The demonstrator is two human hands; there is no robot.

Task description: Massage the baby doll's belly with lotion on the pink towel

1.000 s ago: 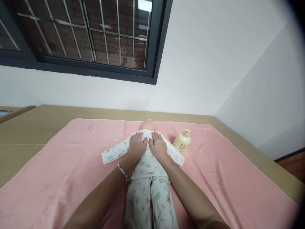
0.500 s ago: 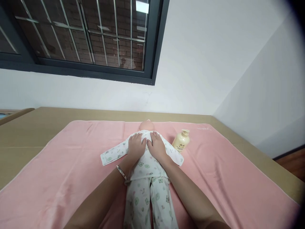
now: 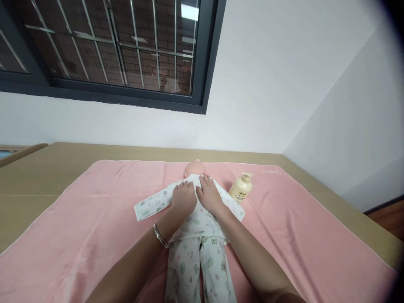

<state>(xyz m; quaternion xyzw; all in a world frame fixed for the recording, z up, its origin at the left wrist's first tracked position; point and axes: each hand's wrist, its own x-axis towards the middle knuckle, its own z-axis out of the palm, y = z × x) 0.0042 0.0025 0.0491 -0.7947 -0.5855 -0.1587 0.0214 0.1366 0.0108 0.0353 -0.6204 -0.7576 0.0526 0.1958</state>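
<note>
A baby doll (image 3: pixel 196 167) in white printed pyjamas (image 3: pixel 196 252) lies on its back on a pink towel (image 3: pixel 94 219), head pointing away from me. My left hand (image 3: pixel 183 197) rests flat on the left side of the doll's chest, a bracelet on that wrist. My right hand (image 3: pixel 208 194) lies flat on the right side of the chest, touching the left hand. Both hands press on the shirt front with fingers spread; neither grips anything. The doll's sleeves spread out to both sides.
A cream lotion bottle (image 3: pixel 240 188) stands on the towel just right of the doll's shoulder. The towel covers a tan surface (image 3: pixel 38 176) against a white wall, below a barred dark-framed window (image 3: pixel 126 50). A wood floor shows at the far right.
My left hand has slid slightly down and toward the middle of the doll's chest. The right hand stays almost where it was.
</note>
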